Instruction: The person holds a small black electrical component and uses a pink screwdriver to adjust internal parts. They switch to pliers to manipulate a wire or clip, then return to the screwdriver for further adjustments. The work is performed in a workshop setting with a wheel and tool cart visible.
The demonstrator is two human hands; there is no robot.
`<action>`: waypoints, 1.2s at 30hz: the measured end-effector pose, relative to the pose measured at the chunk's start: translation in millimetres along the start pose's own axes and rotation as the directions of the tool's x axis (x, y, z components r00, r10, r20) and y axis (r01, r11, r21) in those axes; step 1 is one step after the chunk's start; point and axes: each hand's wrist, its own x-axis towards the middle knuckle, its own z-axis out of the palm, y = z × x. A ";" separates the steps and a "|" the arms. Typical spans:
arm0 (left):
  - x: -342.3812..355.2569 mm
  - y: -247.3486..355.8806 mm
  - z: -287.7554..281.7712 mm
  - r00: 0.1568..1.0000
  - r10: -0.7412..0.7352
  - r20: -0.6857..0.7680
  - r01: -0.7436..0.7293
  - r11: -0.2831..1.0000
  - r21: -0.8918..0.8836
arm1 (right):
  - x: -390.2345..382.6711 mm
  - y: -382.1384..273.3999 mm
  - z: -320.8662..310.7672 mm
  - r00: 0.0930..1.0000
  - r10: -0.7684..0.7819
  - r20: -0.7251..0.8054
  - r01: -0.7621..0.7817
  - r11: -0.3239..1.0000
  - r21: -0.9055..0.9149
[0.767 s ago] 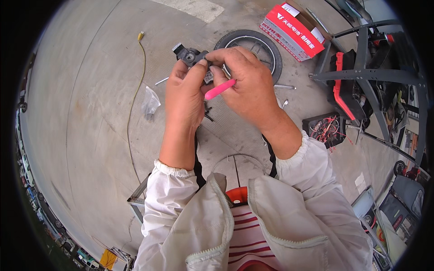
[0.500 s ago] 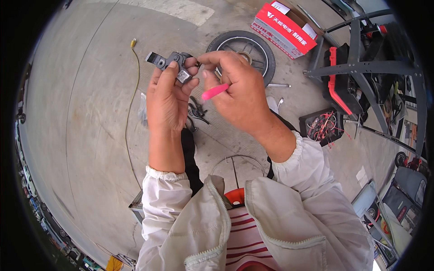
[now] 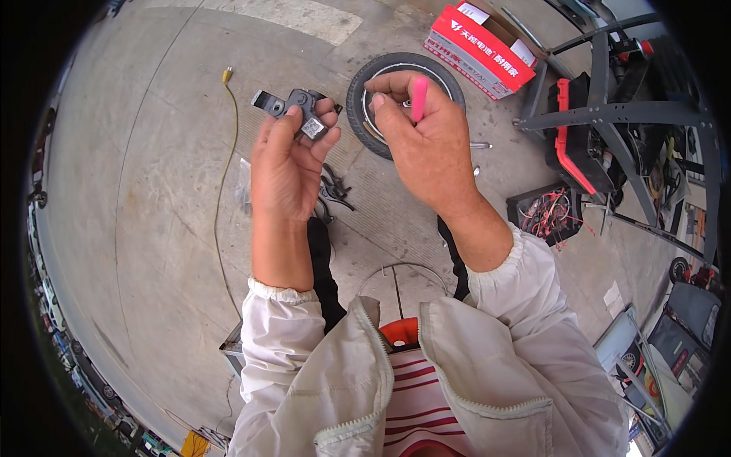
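One tyred wheel (image 3: 355,108) lies partly hidden behind the right hand (image 3: 430,148), which has drawn farther from the left hand (image 3: 288,169). The labelled black mechanical part (image 3: 302,99) now rests in the left fingers' grip alone. Right fingers curl around a pink-handled tool (image 3: 419,97); whether their tips pinch anything is unclear.

The right hand (image 3: 422,141) covers part of the wheel (image 3: 356,110) and, apparently, the lower end of the pink handle (image 3: 419,97).

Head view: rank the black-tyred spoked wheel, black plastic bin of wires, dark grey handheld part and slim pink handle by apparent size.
Black-tyred wheel
Black bin
Dark grey part
Slim pink handle
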 end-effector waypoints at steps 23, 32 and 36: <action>8.2 15.0 -6.7 0.998 0.060 -0.037 -0.066 0.971 -0.228 | 11.6 -4.7 -25.8 0.906 0.260 0.334 -0.423 0.552 0.719; -6.0 12.8 -0.7 0.995 0.022 0.101 0.020 0.920 -0.391 | -10.9 -15.2 -6.2 0.797 0.177 0.577 -0.135 0.984 -0.116; -3.9 -2.8 6.6 0.984 -0.012 0.178 0.074 0.936 -0.343 | -19.0 -12.0 -13.2 0.841 0.174 0.512 -0.063 0.972 -0.227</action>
